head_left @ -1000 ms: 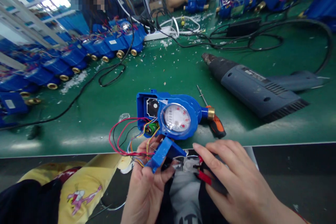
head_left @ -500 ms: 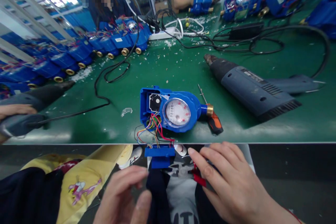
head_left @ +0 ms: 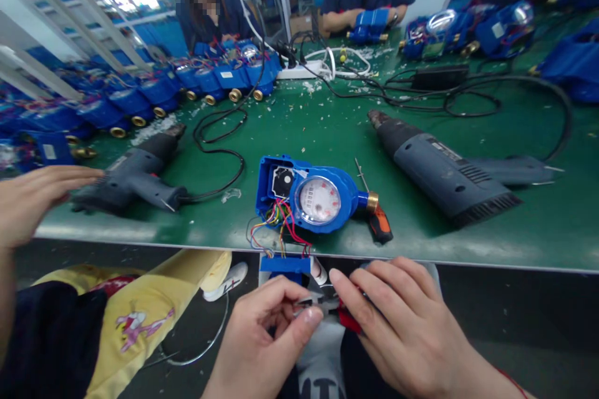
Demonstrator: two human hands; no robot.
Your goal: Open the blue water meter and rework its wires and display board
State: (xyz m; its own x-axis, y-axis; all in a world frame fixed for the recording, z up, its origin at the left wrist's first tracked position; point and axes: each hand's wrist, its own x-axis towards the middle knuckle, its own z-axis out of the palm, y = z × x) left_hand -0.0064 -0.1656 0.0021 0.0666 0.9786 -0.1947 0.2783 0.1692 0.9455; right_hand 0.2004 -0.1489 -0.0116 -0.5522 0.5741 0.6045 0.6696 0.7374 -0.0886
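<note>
An open blue water meter (head_left: 312, 196) with a round dial lies near the front edge of the green table (head_left: 290, 131). Coloured wires (head_left: 281, 224) run from it over the edge to a small blue cover piece (head_left: 284, 265) that hangs below. Under the table edge, my right hand (head_left: 407, 330) is closed round red-handled pliers (head_left: 344, 318). My left hand (head_left: 262, 340) pinches at the pliers' metal tip, thumb against fingers; what sits between them is too small to make out.
A large grey heat gun (head_left: 444, 168) lies right of the meter, an orange-handled screwdriver (head_left: 377, 218) beside it. A neighbour's hand (head_left: 32, 199) rests by a second heat gun (head_left: 135, 171) at left. Rows of blue meters (head_left: 140, 100), cables and seated people line the far side.
My left hand let go of the blue cover piece, which now hangs by its wires, and came up to the pliers' tip. A neighbour laid a heat gun down at left.
</note>
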